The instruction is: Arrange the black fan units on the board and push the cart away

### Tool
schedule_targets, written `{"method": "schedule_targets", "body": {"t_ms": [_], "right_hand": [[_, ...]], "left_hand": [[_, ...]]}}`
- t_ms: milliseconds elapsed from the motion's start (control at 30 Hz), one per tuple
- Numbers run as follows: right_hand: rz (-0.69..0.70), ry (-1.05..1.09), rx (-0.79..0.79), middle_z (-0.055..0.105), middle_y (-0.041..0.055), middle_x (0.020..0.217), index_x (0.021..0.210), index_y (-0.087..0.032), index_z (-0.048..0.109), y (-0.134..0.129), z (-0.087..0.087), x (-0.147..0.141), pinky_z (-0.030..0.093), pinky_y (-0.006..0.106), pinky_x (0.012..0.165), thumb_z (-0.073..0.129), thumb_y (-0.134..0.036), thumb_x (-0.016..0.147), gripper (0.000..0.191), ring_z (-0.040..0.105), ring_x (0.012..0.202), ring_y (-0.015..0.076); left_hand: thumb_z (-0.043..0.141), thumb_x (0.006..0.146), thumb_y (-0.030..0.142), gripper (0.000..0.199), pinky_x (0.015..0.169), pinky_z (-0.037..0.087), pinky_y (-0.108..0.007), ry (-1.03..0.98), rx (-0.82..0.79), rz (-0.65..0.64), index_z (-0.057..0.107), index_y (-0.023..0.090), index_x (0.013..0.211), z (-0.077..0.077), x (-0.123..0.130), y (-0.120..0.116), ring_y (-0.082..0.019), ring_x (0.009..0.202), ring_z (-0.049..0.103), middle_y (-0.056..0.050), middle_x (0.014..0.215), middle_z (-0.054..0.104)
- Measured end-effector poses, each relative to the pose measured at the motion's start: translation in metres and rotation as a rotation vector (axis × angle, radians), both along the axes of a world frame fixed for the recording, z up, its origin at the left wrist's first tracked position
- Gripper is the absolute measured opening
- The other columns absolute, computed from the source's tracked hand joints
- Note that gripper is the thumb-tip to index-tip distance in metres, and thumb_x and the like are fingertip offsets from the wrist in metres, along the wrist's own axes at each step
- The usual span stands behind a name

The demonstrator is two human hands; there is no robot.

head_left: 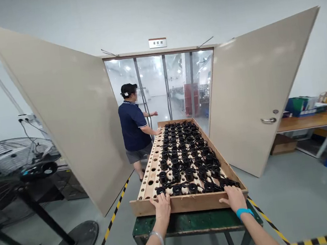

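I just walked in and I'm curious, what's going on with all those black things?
Someone has their left hand and right hand on the near edge of a wooden tray. It carries rows of black parts with cords, and sits on a green table. Beside its far left end, a co-worker has one hand at the tray and the other held out before a clear curtain. Both doors are open.

White rectangular sign with reddish-brown top edge (pixel 157 43), on pale plain wall (pixel 127 19) above wide brown-topped door frame (pixel 178 50): three dark Chinese characters, one row, spaced apart, reading 灌胶房.
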State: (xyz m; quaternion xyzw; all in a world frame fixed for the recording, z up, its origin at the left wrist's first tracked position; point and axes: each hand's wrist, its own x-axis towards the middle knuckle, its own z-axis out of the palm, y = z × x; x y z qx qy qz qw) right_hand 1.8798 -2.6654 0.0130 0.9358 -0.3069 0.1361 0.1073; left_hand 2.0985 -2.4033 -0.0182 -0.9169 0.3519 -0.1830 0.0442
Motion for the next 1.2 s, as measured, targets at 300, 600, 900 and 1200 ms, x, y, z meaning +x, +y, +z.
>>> {"method": "schedule_targets", "body": {"t_ms": [300,600,900,1200], "right_hand": [[0.015,0.011,0.017,0.066,0.0096,0.091,0.092,-0.015,0.061,-0.047,-0.015,0.057,0.036,0.036,0.079,0.068,-0.039,0.077,0.028,0.058,0.092,0.0284],[0.006,0.043,0.041,0.066,0.0104,0.092,0.092,-0.016,0.061,-0.055,-0.066,0.058,0.036,0.036,0.079,0.070,-0.040,0.075,0.031,0.058,0.093,0.0293],[0.035,0.076,0.060,0.065,0.0132,0.094,0.090,-0.017,0.059,-0.177,-0.073,0.029,0.035,0.038,0.077,0.068,-0.032,0.076,0.023,0.057,0.094,0.0309],[0.371,0.059,0.180,0.063,0.0069,0.100,0.090,-0.021,0.060,-0.310,-0.038,0.084,0.040,0.033,0.077,0.075,-0.053,0.062,0.045,0.057,0.093,0.0247]], "left_hand": [[0.035,0.085,0.006,0.043,0.092,0.034,-0.069,-0.011,-0.053,0.003,0.059,0.020,0.119,-0.016,0.063,-0.047,-0.027,0.094,0.051,-0.011,0.097,0.054],[0.039,0.083,0.008,0.036,0.092,0.035,-0.068,0.012,-0.160,0.004,0.062,0.019,0.109,-0.070,0.058,-0.055,-0.025,0.089,0.050,-0.009,0.090,0.053],[0.039,0.085,0.010,0.040,0.095,0.032,-0.068,0.008,-0.085,0.024,0.058,0.018,0.119,-0.081,0.023,-0.168,-0.030,0.100,0.052,-0.012,0.099,0.057],[0.045,0.087,0.049,0.049,0.087,0.042,-0.063,0.528,0.054,-0.016,0.065,0.009,0.107,0.045,0.029,-0.378,-0.041,0.110,0.055,-0.024,0.114,0.061]]}}
